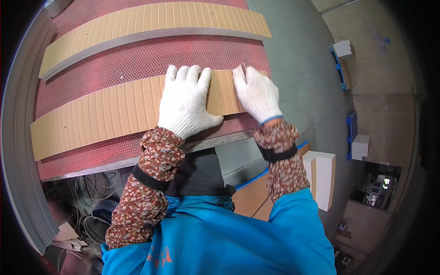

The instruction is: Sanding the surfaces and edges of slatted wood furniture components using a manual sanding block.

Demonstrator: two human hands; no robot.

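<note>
A long tan strip of board with crosswise grooves [101, 112] lies on a red meshed mat in front of me. My left hand [185, 98], in a white knit glove, rests flat on it with fingers stretched and thumb out to the side. At the strip's right end, my right hand [257, 91], gloved alike, is closed against the board. A thin brownish edge shows between its thumb and fingers, too small to name. Beyond lies a second grooved strip [156, 19], thicker-looking with a pale side, which neither hand touches.
The red meshed mat [151, 57] covers a table with a metal front edge [91, 170]. A stack of grey sheets [23, 137] stands along the left. Cables [89, 192] hang below the table. To the right, white blocks [324, 178] and blue pallets [352, 130] stand on the floor.
</note>
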